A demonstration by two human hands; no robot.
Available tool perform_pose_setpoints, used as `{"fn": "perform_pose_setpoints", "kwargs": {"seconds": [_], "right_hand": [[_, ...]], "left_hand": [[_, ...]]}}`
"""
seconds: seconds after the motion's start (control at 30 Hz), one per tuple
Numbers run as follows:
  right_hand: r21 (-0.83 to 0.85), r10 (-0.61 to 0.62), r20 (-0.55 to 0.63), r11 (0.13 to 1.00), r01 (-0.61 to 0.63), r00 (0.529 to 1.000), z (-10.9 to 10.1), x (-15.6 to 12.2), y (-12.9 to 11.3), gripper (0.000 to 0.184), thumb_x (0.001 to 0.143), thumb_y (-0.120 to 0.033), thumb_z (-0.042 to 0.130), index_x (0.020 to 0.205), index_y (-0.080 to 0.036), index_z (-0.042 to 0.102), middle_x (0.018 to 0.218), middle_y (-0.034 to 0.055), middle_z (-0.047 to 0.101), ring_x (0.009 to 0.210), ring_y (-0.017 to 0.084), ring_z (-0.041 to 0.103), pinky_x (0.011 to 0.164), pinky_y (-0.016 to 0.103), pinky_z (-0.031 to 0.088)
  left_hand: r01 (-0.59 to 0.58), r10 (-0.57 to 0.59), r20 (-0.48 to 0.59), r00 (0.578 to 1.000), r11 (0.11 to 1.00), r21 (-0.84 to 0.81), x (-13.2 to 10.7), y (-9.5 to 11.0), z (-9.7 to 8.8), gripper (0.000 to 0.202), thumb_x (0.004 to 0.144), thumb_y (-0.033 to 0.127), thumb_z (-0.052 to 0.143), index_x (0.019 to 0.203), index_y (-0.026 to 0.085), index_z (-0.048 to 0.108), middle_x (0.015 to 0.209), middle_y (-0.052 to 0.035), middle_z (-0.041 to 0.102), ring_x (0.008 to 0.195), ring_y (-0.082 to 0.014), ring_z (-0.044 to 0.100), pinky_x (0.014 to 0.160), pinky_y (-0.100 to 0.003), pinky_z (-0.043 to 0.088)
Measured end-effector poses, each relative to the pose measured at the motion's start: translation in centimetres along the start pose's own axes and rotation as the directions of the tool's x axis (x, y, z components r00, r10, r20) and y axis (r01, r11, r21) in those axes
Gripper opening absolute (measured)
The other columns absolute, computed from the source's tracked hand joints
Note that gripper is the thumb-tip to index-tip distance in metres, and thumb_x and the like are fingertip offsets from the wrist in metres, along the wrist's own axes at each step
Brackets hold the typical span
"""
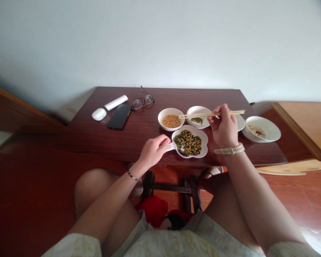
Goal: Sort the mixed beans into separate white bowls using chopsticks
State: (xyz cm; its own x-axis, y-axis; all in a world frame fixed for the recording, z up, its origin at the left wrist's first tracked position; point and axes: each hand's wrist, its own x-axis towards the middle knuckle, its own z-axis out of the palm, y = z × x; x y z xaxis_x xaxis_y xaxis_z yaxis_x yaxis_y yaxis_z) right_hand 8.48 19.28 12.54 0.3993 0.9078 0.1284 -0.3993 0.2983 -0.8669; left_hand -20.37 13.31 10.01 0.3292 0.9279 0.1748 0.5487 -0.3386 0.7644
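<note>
My left hand (152, 151) grips the small handle of a white flower-shaped dish (190, 151) holding mixed soybeans and dark green beans. My right hand (223, 127) holds bamboo chopsticks (211, 114) level above a white dish of green mung beans (194, 111). Their tips reach the rim of a white bowl of soybeans (171, 119). Whether they pinch anything is too small to tell. Partly behind my right hand is a white plate (240, 122), and its contents are hidden.
On the dark wooden table (139, 134) lie a white mouse (98, 114), black phone (120, 116), glasses (143, 102) and white tube (116, 102). A white bowl (260, 129) with scraps stands at the right, beside a wooden cabinet (302, 125). A wall rises behind.
</note>
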Motion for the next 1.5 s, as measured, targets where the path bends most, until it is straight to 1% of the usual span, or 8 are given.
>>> {"fn": "perform_pose_setpoints", "kwargs": {"seconds": [0.13, 0.43, 0.57, 0.7, 0.93, 1.2, 1.37, 1.5], "right_hand": [[-0.08, -0.016, 0.017, 0.997, 0.017, 1.0, 0.2, -0.4, 0.3, 0.049, 0.091, -0.066, 0.089, 0.083, -0.023, 0.067, 0.086, -0.0021, 0.066, 0.063, 0.007, 0.067, 0.055, 0.017, 0.058], [-0.098, 0.004, -0.015, 0.995, -0.006, 1.0, -0.2, -0.4, 0.3, 0.05, 0.089, -0.067, 0.091, 0.084, -0.023, 0.068, 0.085, -0.0027, 0.067, 0.063, 0.007, 0.068, 0.055, 0.015, 0.058], [-0.067, 0.007, -0.026, 0.998, -0.009, 1.0, -0.3, -0.5, 0.1, 0.05, 0.087, -0.065, 0.094, 0.084, -0.023, 0.068, 0.085, -0.0032, 0.067, 0.063, 0.006, 0.067, 0.054, 0.014, 0.057], [-0.038, 0.036, 0.02, 0.999, -0.035, 0.999, -0.7, -0.6, -0.4, 0.049, 0.086, -0.062, 0.096, 0.082, -0.022, 0.067, 0.08, -0.004, 0.065, 0.06, 0.006, 0.064, 0.053, 0.015, 0.057], [-0.259, 0.188, 0.157, 0.955, -0.143, 0.97, -2.1, -1.5, -0.8, 0.051, 0.091, -0.068, 0.089, 0.081, -0.022, 0.07, 0.068, -0.0012, 0.064, 0.055, 0.009, 0.06, 0.046, 0.018, 0.051], [-0.341, 0.212, 0.159, 0.928, -0.148, 0.964, -3.0, -2.0, -0.9, 0.048, 0.091, -0.063, 0.092, 0.079, -0.021, 0.073, 0.068, -0.0001, 0.065, 0.053, 0.011, 0.059, 0.044, 0.02, 0.048], [-0.393, 0.187, 0.2, 0.914, -0.096, 0.962, -3.0, -2.5, -0.9, 0.053, 0.092, -0.071, 0.086, 0.079, -0.022, 0.074, 0.07, 0.0008, 0.067, 0.055, 0.012, 0.062, 0.046, 0.022, 0.05], [-0.388, 0.18, 0.189, 0.917, -0.095, 0.965, -2.9, -2.7, -0.9, 0.054, 0.091, -0.071, 0.088, 0.078, -0.02, 0.074, 0.069, 0.0017, 0.068, 0.054, 0.012, 0.063, 0.046, 0.022, 0.051]], "left_hand": [[0.0, 0.0, 0.003, 1.0, 1.0, -0.004, 0.0, -0.1, 0.0, 0.031, 0.116, 0.037, 0.055, 0.102, 0.02, 0.078, 0.097, -0.0036, 0.084, 0.078, -0.017, 0.07, 0.071, -0.029, 0.04], [-0.001, 0.001, 0.004, 1.0, 1.0, -0.005, 0.1, -0.1, 0.0, 0.031, 0.115, 0.037, 0.055, 0.103, 0.02, 0.078, 0.097, -0.0035, 0.083, 0.079, -0.0175, 0.071, 0.072, -0.029, 0.041], [-0.002, 0.002, 0.004, 1.0, 1.0, 0.009, 0.0, -0.2, 0.0, 0.031, 0.116, 0.037, 0.054, 0.104, 0.02, 0.078, 0.094, -0.0029, 0.082, 0.079, -0.0174, 0.07, 0.072, -0.029, 0.042], [-0.002, 0.002, 0.004, 1.0, 1.0, 0.017, 0.0, -0.2, 0.0, 0.031, 0.116, 0.038, 0.054, 0.103, 0.021, 0.078, 0.093, -0.003, 0.082, 0.077, -0.0175, 0.069, 0.071, -0.029, 0.041], [-0.018, 0.018, 0.004, 1.0, 1.0, 0.025, 0.0, -0.2, 0.1, 0.034, 0.117, 0.04, 0.053, 0.105, 0.021, 0.078, 0.095, -0.0039, 0.083, 0.081, -0.0189, 0.072, 0.073, -0.029, 0.045], [-0.011, 0.011, 0.006, 1.0, 1.0, 0.014, 0.0, -0.2, 0.1, 0.033, 0.117, 0.039, 0.053, 0.105, 0.021, 0.078, 0.096, -0.0032, 0.083, 0.081, -0.0182, 0.072, 0.073, -0.029, 0.043], [-0.013, 0.013, -0.001, 1.0, 1.0, 0.023, 0.0, -0.1, 0.0, 0.033, 0.117, 0.038, 0.053, 0.104, 0.021, 0.078, 0.098, -0.004, 0.084, 0.083, -0.019, 0.073, 0.074, -0.029, 0.044], [-0.012, 0.012, -0.001, 1.0, 1.0, 0.026, 0.0, -0.1, 0.0, 0.034, 0.117, 0.04, 0.052, 0.105, 0.021, 0.078, 0.099, -0.0042, 0.085, 0.084, -0.0194, 0.074, 0.074, -0.029, 0.045]]}}
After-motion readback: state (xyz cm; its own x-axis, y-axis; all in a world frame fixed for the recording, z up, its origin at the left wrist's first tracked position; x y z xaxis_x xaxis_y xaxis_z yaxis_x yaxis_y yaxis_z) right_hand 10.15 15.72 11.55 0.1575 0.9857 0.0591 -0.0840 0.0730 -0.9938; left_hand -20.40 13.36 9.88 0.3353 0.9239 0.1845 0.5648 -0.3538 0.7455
